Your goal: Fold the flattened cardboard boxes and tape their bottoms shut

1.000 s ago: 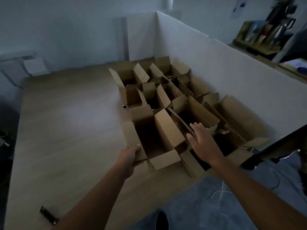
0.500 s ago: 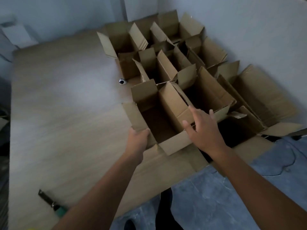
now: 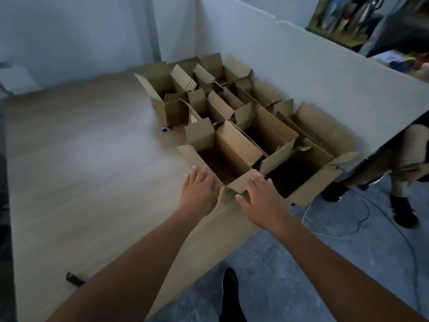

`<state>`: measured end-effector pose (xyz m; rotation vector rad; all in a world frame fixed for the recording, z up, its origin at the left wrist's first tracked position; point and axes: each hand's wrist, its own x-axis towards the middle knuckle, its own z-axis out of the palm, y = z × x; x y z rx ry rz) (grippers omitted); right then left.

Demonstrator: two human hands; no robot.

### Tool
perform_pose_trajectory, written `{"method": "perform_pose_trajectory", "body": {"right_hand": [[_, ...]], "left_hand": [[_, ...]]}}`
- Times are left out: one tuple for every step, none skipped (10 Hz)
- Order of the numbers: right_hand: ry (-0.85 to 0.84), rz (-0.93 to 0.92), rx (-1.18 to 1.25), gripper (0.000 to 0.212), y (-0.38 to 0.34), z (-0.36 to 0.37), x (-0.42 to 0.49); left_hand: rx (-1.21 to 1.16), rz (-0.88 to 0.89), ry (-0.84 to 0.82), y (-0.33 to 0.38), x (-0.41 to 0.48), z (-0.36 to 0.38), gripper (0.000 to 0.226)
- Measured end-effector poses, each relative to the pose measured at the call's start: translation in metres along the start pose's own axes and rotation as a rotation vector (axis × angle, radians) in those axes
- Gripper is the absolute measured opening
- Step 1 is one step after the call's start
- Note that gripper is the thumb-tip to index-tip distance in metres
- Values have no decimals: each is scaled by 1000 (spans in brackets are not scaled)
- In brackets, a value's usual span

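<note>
Several brown cardboard boxes stand upright with their top flaps open, packed together along the white partition on the wooden table. The nearest box sits at the table's front right. My left hand lies flat, fingers straight, against that box's near left flap. My right hand is spread flat over the near front flap at the box corner. Neither hand grips anything. Another open box stands just to the right, partly overhanging the table edge.
The wooden table stretches left of the boxes. A small round object lies beside them, and a dark tool near the front edge. A white partition bounds the right. A person's legs and shoes stand beyond it on the grey floor.
My left hand let go of the near left flap and now lies flat. My right hand moved from the middle divider flap down to the front flap. The camera pulled back.
</note>
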<state>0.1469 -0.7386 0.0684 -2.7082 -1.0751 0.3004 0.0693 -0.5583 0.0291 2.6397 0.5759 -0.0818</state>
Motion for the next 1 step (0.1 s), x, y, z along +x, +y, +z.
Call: {"method": "perform_pose_trajectory", "body": {"right_hand": [[12, 32, -22, 60, -16, -9, -17]], "left_hand": [[-24, 32, 23, 4, -18, -19, 54]]}}
